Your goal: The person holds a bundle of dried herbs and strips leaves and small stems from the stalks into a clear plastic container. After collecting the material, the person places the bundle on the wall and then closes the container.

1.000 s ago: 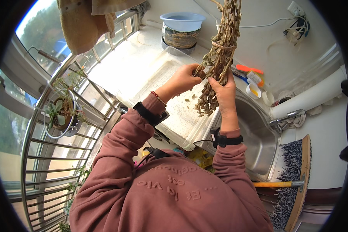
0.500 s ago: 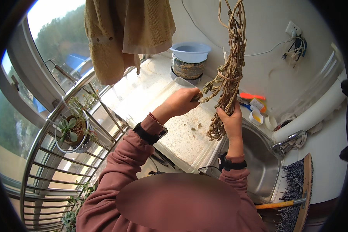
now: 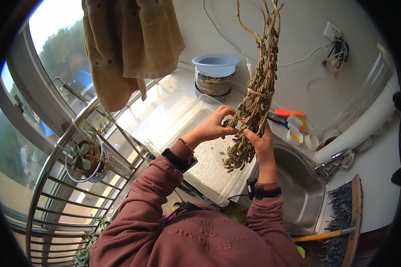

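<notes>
Dried brown stalks, a tied bundle (image 3: 254,107), are hanging over the clear plastic tray (image 3: 182,133) on the surface. We are gripping it with our right hand (image 3: 259,142), while our left hand (image 3: 214,127) is pinching pods at its left side. Since a second ago the bundle is sitting higher, and the picking looks to be continuing.
</notes>
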The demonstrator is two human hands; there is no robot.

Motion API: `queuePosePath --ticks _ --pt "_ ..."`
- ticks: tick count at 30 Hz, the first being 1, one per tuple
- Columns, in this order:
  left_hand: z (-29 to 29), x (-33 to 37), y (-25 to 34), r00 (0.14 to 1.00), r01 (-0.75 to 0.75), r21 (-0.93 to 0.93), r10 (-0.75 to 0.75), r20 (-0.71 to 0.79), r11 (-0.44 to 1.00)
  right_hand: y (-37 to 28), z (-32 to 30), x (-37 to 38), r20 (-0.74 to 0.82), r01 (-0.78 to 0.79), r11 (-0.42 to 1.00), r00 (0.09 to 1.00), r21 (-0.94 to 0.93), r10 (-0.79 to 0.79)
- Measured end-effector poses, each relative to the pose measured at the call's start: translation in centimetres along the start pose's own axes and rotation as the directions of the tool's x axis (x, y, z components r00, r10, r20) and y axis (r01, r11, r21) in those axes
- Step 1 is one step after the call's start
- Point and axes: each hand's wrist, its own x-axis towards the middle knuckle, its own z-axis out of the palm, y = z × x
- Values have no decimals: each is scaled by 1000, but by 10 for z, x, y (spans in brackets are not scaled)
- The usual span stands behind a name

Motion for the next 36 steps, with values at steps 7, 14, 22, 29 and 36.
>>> queuePosePath --ticks 7,14,22,29,36 --pt "-6 -4 17 989 145 4 -145 9 989 9 -10 1 -48 -3 994 999 -111 -3" --pt "20 -7 13 970 242 -204 -230 81 949 31 -1 1 -161 115 988 978 -108 -131" --pt "51 -10 7 962 172 -369 -75 263 914 28 -12 -4 -94 100 980 989 -171 -118" --pt "59 -15 12 975 162 -418 -80 205 894 35 2 -11 -91 80 994 992 -68 -86" --pt "25 -22 16 922 384 -494 -346 171 780 38 -2 -14 -150 21 999 988 -32 -26"
